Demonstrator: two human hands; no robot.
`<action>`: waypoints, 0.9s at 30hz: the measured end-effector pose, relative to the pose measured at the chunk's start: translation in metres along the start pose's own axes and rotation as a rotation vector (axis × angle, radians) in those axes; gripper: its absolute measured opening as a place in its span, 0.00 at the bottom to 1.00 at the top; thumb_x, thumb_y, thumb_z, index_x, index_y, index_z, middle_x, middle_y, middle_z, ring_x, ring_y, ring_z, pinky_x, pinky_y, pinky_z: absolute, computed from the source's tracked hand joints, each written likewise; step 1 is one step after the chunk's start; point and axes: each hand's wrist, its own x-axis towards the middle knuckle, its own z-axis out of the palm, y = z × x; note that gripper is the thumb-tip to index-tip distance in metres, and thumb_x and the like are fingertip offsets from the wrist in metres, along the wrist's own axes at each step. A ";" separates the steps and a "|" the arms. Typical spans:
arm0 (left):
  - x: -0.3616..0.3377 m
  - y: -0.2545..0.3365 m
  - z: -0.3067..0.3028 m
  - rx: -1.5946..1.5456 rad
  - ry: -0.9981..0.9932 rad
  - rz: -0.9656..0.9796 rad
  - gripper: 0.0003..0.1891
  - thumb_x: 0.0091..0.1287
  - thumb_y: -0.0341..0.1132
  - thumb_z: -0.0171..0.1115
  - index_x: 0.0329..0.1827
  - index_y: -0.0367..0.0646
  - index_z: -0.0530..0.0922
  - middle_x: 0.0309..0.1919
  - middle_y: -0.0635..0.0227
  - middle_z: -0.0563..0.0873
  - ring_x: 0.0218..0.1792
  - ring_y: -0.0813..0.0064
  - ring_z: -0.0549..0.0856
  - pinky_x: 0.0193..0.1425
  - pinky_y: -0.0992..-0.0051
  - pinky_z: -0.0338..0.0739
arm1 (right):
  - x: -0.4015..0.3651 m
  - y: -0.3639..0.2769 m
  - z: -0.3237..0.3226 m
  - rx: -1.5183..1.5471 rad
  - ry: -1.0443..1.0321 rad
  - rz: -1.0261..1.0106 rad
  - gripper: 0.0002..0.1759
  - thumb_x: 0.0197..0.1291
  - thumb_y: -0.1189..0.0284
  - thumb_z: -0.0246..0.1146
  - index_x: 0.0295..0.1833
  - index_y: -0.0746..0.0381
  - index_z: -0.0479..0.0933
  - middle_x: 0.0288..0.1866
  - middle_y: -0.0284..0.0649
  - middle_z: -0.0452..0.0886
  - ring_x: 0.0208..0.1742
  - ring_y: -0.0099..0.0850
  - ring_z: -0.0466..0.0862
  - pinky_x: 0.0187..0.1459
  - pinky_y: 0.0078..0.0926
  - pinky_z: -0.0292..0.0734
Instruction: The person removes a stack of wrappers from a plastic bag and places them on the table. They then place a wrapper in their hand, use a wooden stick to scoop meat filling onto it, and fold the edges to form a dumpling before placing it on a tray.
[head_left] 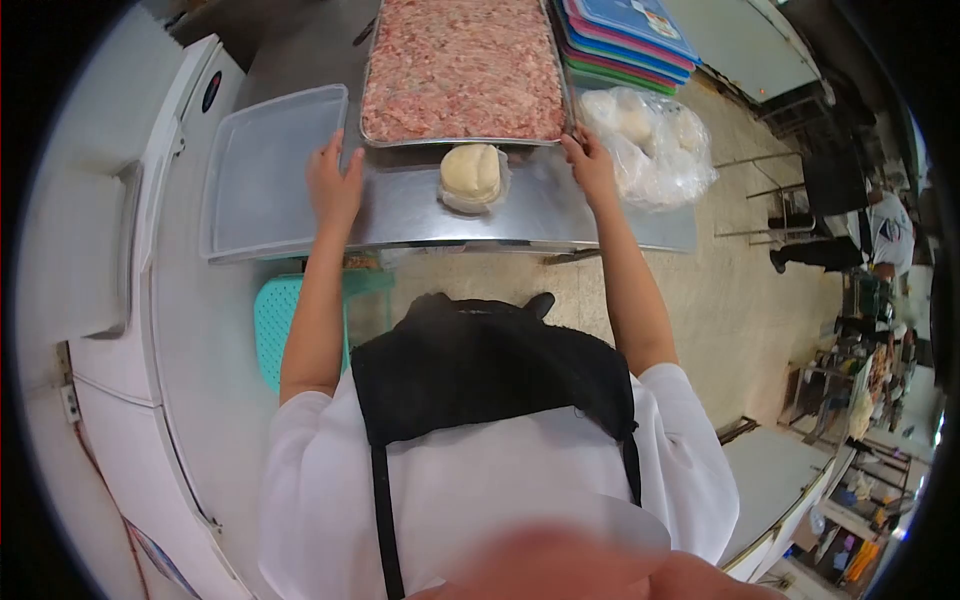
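In the head view, a metal tray (pixel 480 142) filled with ground meat (pixel 462 70) lies on the steel table. My left hand (pixel 335 180) is at the right edge of a translucent plastic lid or shallow tray (pixel 270 175), its thumb and fingers apart. My right hand (pixel 590 168) has its fingers closed at the near right corner of the metal tray; part of that grip is hidden. Between my hands, close to the table's front edge, a pale round ball of dough (pixel 470 172) sits on a piece of clear plastic.
A plastic bag of pale round pieces (pixel 650 145) lies right of my right hand. Behind it is a stack of coloured plastic lids or boards (pixel 625 45). A turquoise stool (pixel 278 325) stands below the table, a white fridge (pixel 115 330) at left. Another person (pixel 885 235) is far right.
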 end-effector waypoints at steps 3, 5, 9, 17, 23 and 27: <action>-0.016 -0.024 -0.014 0.155 -0.122 -0.035 0.26 0.66 0.36 0.61 0.67 0.41 0.71 0.55 0.51 0.77 0.56 0.54 0.76 0.61 0.60 0.70 | -0.015 -0.021 -0.016 0.144 -0.041 0.136 0.25 0.66 0.60 0.60 0.62 0.64 0.75 0.29 0.31 0.78 0.26 0.20 0.76 0.30 0.18 0.71; -0.031 -0.041 -0.003 0.101 -0.156 -0.016 0.25 0.66 0.32 0.58 0.67 0.41 0.71 0.54 0.50 0.77 0.55 0.52 0.77 0.60 0.60 0.71 | -0.022 -0.038 -0.017 0.239 -0.121 0.192 0.23 0.67 0.63 0.59 0.63 0.63 0.75 0.29 0.30 0.77 0.25 0.17 0.74 0.28 0.15 0.68; -0.039 -0.040 0.002 0.078 -0.207 -0.022 0.25 0.64 0.25 0.54 0.67 0.41 0.71 0.55 0.48 0.76 0.55 0.48 0.76 0.60 0.60 0.72 | -0.033 -0.056 -0.010 0.230 -0.294 0.059 0.19 0.69 0.69 0.58 0.62 0.63 0.75 0.30 0.29 0.75 0.25 0.16 0.72 0.26 0.14 0.66; -0.025 0.013 -0.019 -0.018 -0.027 0.129 0.23 0.64 0.27 0.56 0.64 0.43 0.75 0.57 0.53 0.77 0.56 0.54 0.76 0.64 0.61 0.69 | -0.044 -0.065 -0.001 0.400 -0.492 0.064 0.21 0.67 0.75 0.57 0.65 0.66 0.72 0.36 0.32 0.76 0.32 0.20 0.76 0.34 0.17 0.72; -0.009 0.105 -0.018 -0.647 -0.263 0.087 0.15 0.66 0.34 0.62 0.55 0.41 0.81 0.52 0.61 0.81 0.53 0.66 0.79 0.56 0.71 0.73 | -0.063 -0.090 0.002 0.543 -0.582 0.145 0.19 0.65 0.75 0.57 0.62 0.66 0.74 0.38 0.32 0.79 0.34 0.18 0.77 0.38 0.16 0.74; -0.011 0.135 0.006 -1.089 -0.535 -0.203 0.14 0.66 0.36 0.64 0.51 0.40 0.82 0.44 0.67 0.83 0.44 0.77 0.82 0.48 0.79 0.75 | -0.076 -0.101 0.004 0.542 -0.626 0.126 0.17 0.66 0.74 0.58 0.59 0.66 0.74 0.39 0.31 0.79 0.35 0.18 0.77 0.38 0.16 0.74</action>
